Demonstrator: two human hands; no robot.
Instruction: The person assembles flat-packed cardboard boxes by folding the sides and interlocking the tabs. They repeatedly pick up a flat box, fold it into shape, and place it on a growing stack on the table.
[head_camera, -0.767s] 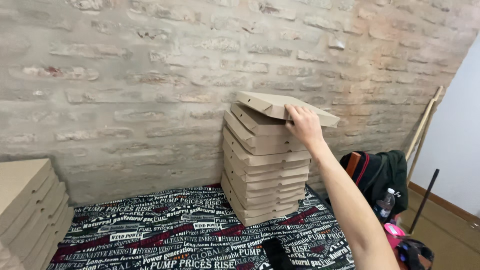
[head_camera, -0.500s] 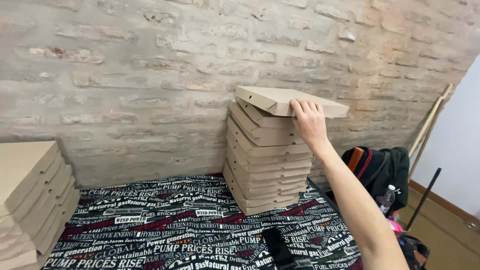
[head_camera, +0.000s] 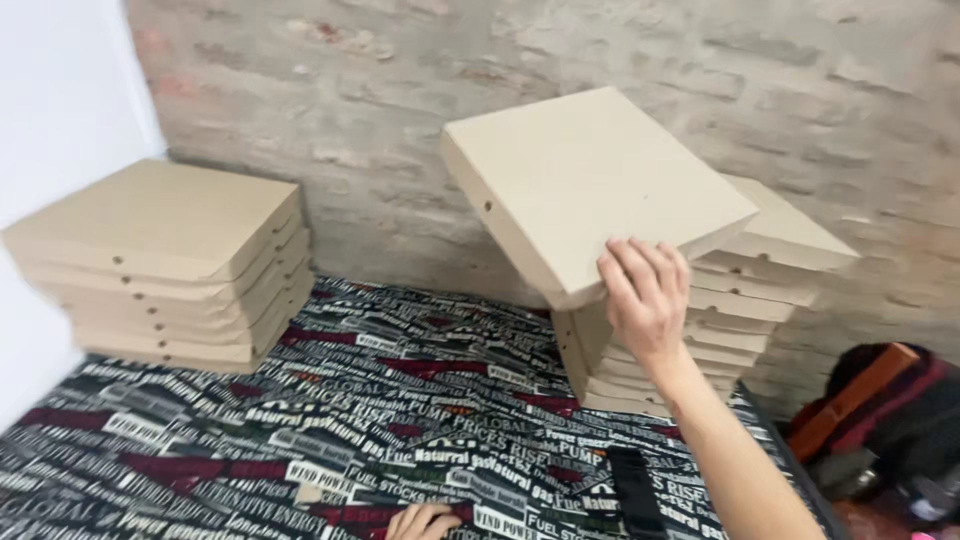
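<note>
Since the earlier frames, the top box (head_camera: 590, 190) has come off the right-hand stack (head_camera: 690, 330); it was lying skewed on top and now rides tilted above it, swung toward the middle of the view.

Step in hand, as we judge it: lifting one flat box clear of the pile. Our right hand (head_camera: 645, 295) grips its near right corner, fingers spread on the top face, thumb hidden beneath. Our left hand (head_camera: 420, 522) shows only as curled fingertips at the bottom edge, resting on the printed cloth (head_camera: 300, 430); we cannot tell whether it holds anything.

Next move likely calls for a second grip point, since one corner carries a wide, tilted panel.

Materials: plain brown cardboard, matte, square and shallow, with small round vent holes along the sides. A second stack (head_camera: 170, 270) sits at left against a rough brick wall (head_camera: 400, 120). A dark flat device (head_camera: 635, 490) lies on the cloth.
</note>
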